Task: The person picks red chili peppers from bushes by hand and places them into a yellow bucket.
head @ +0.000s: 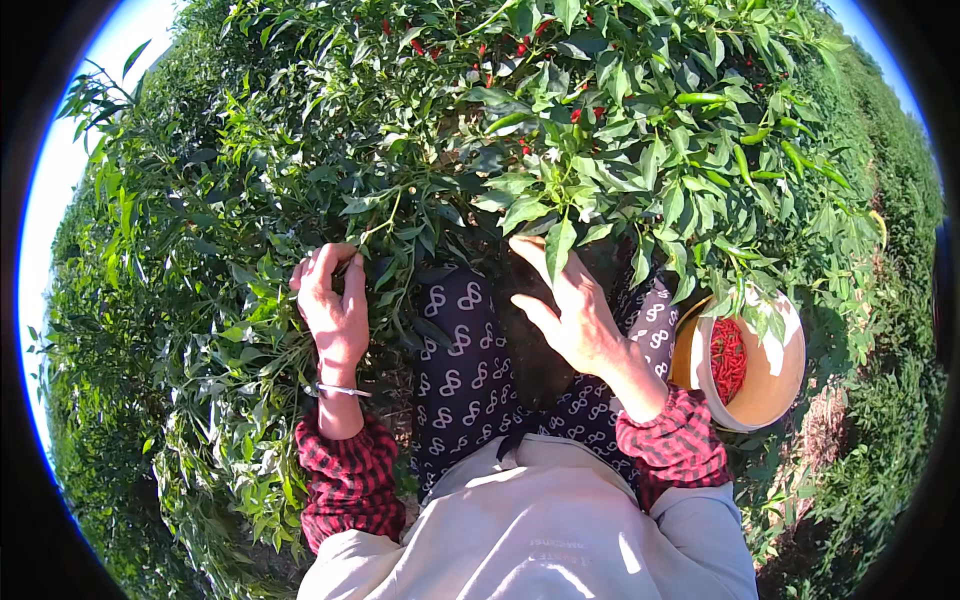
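Note:
My left hand (335,292) is raised among the chili pepper leaves, left of my knees, with its fingers curled. A green stem (388,219) runs close to its thumb and fingertips; whether they pinch it I cannot tell. In front of my lap, my right hand (574,315) has thumb and fingers apart and nothing visible in it. A leaf (559,246) hangs over its fingers and hides part of them. Ahead stands a chili pepper plant (525,206) with white blossoms. Green chilies (701,98) hang at its right, and small red chilies (523,49) show deeper among the leaves.
A pale bucket (776,375) stands by my right leg, tilted in view, with red chilies (727,360) inside. Leaves overhang its far rim. Dense plants (217,420) crowd my left side. On the right, a strip of dry ground (821,427) runs beside another green row (892,450).

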Motion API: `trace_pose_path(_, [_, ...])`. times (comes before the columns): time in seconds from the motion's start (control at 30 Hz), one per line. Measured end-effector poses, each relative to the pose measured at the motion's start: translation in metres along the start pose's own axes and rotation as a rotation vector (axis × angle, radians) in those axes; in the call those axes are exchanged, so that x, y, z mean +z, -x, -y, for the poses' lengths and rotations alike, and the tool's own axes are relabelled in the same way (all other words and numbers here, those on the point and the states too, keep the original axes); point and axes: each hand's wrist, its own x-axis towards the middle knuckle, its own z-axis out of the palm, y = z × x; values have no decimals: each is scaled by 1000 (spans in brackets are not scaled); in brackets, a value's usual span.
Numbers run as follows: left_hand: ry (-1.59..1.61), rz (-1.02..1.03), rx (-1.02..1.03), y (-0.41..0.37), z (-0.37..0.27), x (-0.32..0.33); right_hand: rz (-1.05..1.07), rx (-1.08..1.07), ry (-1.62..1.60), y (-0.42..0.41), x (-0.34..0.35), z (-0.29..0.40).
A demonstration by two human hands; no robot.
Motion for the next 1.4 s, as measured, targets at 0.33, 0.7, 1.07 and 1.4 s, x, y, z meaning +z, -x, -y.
trace_pose_path(0.33, [151,-5,183,-90,-124,46,-16,13,-785,-133,174,-24])
trace_pose_path(0.7, [873,611,148,-160,-30,195,313,-140,200,-85,47,18])
trace_pose_path(1.07, [972,790,153,-130,-1,169,-205,170,-70,-114,-53,-59])
trace_pose_path(1.4, [414,677,409,-104,-7,180,-127,235,-135,-102,-44,-65])
